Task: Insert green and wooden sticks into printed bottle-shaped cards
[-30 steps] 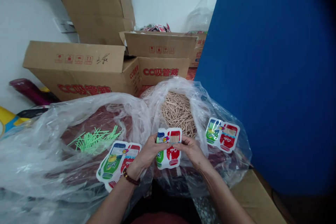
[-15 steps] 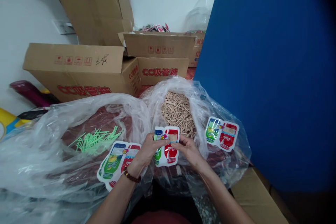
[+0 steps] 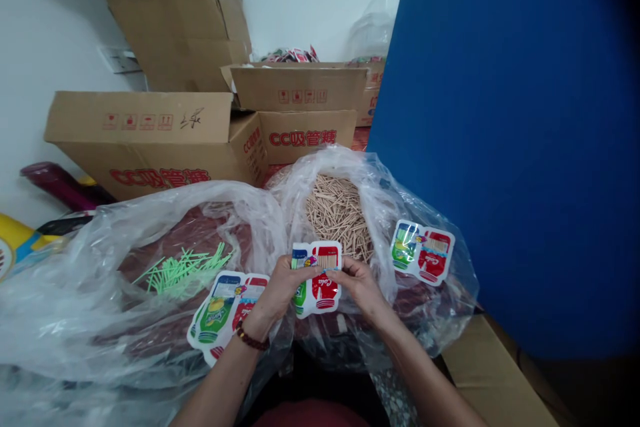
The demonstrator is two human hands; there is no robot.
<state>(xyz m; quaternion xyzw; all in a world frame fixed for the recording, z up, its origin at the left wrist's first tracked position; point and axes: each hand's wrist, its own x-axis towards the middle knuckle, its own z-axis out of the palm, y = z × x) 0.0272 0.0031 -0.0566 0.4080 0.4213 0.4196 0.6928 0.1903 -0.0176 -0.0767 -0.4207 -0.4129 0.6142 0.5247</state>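
Both my left hand and my right hand grip one candy packet, printed with a green and a red drink can. The thumbs press on its front near the middle. Tan sticks show in its red half, green ones in the other half. Just beyond the fingers lies a heap of tan candy sticks in a clear plastic bag. Green sticks lie in another bag to the left. Beside my left wrist rest stacked packets, partly covered by my forearm. Another packet lies right of my right hand.
Cardboard boxes with red lettering stand behind the bags. A large blue panel bounds the right side. At far left are a dark red cylinder-like object and a yellow object. A cardboard piece lies at lower right.
The view has shifted slightly. Both hands stay on the same packet in nearly the same place, and the sticks and other packets appear unmoved.
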